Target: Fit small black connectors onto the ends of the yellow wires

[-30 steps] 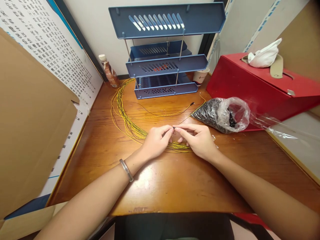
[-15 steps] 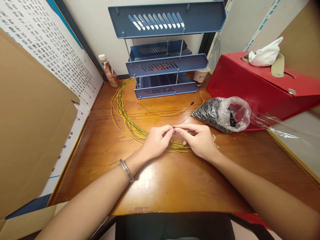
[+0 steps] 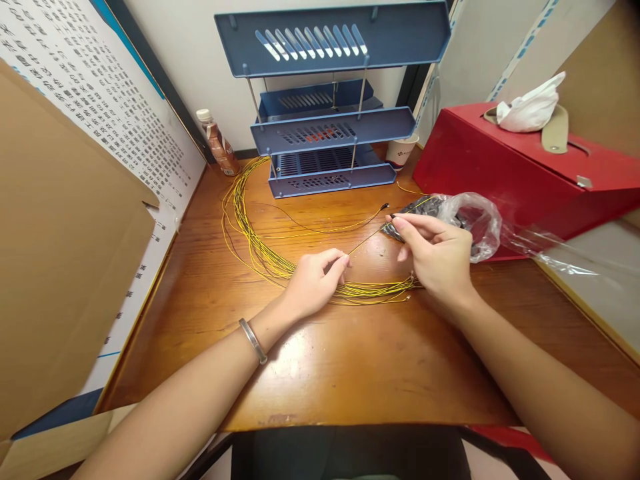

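Between thumb and forefinger, my left hand (image 3: 320, 277) pinches a thin yellow-and-dark wire (image 3: 367, 240) over the front of the coil. My right hand (image 3: 435, 253) is up and to the right, closed on a small black piece (image 3: 393, 217) around the same wire. The wire runs taut between both hands, and its free end curls past the right fingers. A large coil of yellow and dark wires (image 3: 250, 233) curves across the wooden table. Behind my right hand lies a clear plastic bag (image 3: 493, 233) with black contents, partly hidden by it.
A blue tiered rack (image 3: 333, 140) stands at the back, with a bottle (image 3: 220, 147) to its left and a paper cup (image 3: 400, 152) to its right. On the right is a red box (image 3: 465, 160) with tissue on top. Cardboard (image 3: 75, 233) leans at the left.
My right hand has moved up and right, away from my left hand, along the wire with the black piece. My left hand has stayed in place. The wire's free end has shifted.
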A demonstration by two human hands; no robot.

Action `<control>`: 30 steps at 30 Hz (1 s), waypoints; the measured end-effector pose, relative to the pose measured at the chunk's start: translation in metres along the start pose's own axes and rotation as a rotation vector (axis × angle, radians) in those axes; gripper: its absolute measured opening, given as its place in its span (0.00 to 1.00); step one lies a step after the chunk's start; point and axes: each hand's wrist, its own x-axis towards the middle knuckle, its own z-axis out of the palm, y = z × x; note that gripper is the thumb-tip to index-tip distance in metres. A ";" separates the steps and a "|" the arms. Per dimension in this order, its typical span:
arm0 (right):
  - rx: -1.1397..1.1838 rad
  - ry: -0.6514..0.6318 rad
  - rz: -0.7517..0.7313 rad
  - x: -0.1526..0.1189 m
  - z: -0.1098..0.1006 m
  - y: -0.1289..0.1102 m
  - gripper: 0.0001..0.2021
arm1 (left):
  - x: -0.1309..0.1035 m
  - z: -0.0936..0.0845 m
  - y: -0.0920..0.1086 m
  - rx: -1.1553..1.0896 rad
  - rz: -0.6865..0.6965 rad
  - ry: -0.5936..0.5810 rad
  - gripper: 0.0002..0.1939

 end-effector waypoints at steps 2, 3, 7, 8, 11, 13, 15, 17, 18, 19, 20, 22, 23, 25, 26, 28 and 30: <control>0.014 -0.062 0.025 -0.003 0.002 0.000 0.10 | 0.000 0.000 0.000 -0.005 0.003 0.001 0.16; 0.025 -0.110 0.042 -0.006 0.004 0.000 0.11 | 0.000 0.000 0.000 -0.006 0.006 0.002 0.16; 0.090 -0.327 0.102 -0.021 0.015 0.001 0.12 | 0.000 0.000 -0.001 -0.003 0.038 -0.004 0.17; 0.095 -0.373 0.109 -0.025 0.017 0.001 0.13 | 0.000 0.000 -0.001 0.003 0.048 -0.009 0.17; 0.071 -0.433 0.112 -0.031 0.022 0.003 0.13 | 0.000 -0.001 -0.001 0.024 0.062 -0.019 0.17; 0.039 -0.414 0.106 -0.031 0.021 0.003 0.13 | -0.001 -0.001 -0.001 0.023 0.057 -0.019 0.17; 0.021 -0.359 0.097 -0.027 0.018 0.002 0.13 | -0.001 -0.001 0.000 0.009 0.046 -0.016 0.17; 0.017 -0.270 0.083 -0.022 0.015 0.000 0.13 | -0.001 0.000 0.000 -0.001 0.033 -0.008 0.16; 0.019 -0.215 0.075 -0.019 0.013 0.000 0.13 | -0.001 0.000 -0.001 -0.004 0.026 -0.005 0.16; 0.022 -0.161 0.068 -0.016 0.011 -0.001 0.13 | -0.001 0.000 -0.001 -0.006 0.020 -0.003 0.16; 0.027 -0.119 0.064 -0.014 0.010 -0.002 0.12 | -0.001 0.000 -0.001 -0.008 0.018 -0.001 0.16; 0.046 -0.090 0.065 -0.011 0.009 -0.002 0.13 | 0.000 0.000 -0.002 -0.008 0.018 -0.002 0.15; 0.058 -0.106 0.071 -0.011 0.008 -0.003 0.13 | 0.000 0.000 -0.002 -0.007 0.020 -0.002 0.15; 0.079 -0.181 0.098 -0.013 0.010 -0.003 0.14 | -0.001 0.000 -0.001 0.001 0.026 -0.001 0.16; 0.089 -0.226 0.114 -0.015 0.010 -0.003 0.15 | -0.001 0.000 -0.001 0.008 0.030 0.000 0.16; 0.102 -0.307 0.138 -0.020 0.013 -0.002 0.15 | -0.001 0.000 0.000 0.018 0.042 0.001 0.17; 0.103 -0.368 0.146 -0.023 0.015 -0.002 0.16 | -0.001 -0.001 0.000 0.019 0.053 -0.005 0.18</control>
